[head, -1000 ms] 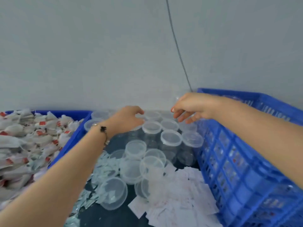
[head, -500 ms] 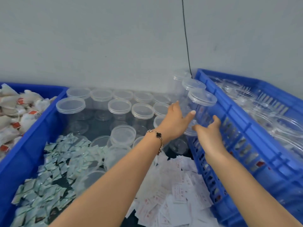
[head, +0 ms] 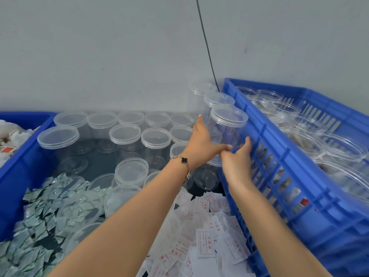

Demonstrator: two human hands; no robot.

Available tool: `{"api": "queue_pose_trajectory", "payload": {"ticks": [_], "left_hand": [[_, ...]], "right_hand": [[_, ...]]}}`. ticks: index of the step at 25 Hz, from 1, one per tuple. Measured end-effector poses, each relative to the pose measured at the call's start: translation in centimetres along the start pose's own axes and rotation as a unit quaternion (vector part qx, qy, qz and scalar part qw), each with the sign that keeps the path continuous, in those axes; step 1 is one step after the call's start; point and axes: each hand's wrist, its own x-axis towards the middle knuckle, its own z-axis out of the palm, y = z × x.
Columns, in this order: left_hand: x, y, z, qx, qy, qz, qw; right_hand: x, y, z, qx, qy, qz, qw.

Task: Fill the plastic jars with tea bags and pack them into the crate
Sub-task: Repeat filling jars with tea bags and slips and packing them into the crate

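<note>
The lidded clear jar [head: 225, 132] is held upright between both hands, hard against the outer wall of the right-hand blue crate [head: 279, 156] and above the dark bench [head: 103, 162]. Half a second ago the hands were only arriving at it with fingers spread; now they have closed in and meet at the jar's lower body. The left hand [head: 201, 144] wraps the jar's left side, thumb across the front, fingers curled round it. The right hand [head: 237, 158] grips the right side low down, fingers clamped between the jar and the crate wall. The jar appears empty.

Two more tall lidded jars [head: 217, 100] stand behind it against the wall. A field of shorter lidded jars [head: 123, 134] covers the back of the bench, apparently all empty.

The right-hand blue crate holds open-topped clear jars [head: 299, 140] in rows, with pale contents visible in several; what these are cannot be told. The left blue bin [head: 18, 172] holds white tea bags [head: 12, 134] with red tags.

On the near bench lie a heap of small silvery-green packets [head: 40, 212], loose clear lids [head: 129, 170], and a spread of white printed slips [head: 205, 236]. A bracelet [head: 182, 159] sits on the left wrist. A black cable [head: 205, 43] runs down the grey wall.
</note>
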Motion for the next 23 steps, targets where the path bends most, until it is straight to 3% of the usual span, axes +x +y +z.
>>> {"api": "queue_pose_trajectory", "payload": {"ticks": [4, 10, 14, 18, 23], "left_hand": [[0.7, 0.1, 0.5, 0.034, -0.009, 0.043, 0.998], [-1.0, 0.9, -0.3, -0.024, 0.057, 0.093, 0.994], [-5.9, 1.3, -2.3, -0.027, 0.141, 0.068, 0.987], [-13.7, -0.2, -4.7, -0.041, 0.181, 0.108, 0.977], [-23.3, -3.8, -5.2, -0.011, 0.278, -0.024, 0.960]], "right_hand": [[0.5, 0.3, 0.2, 0.009, -0.008, -0.002, 1.000], [-2.1, -1.0, -0.3, -0.011, -0.035, -0.046, 0.998], [-5.7, -0.7, -1.6, -0.031, -0.108, -0.069, 0.991], [-9.5, -0.7, -2.9, -0.021, -0.162, -0.065, 0.984], [-15.2, -1.9, -1.8, -0.058, -0.250, -0.110, 0.960]]}}
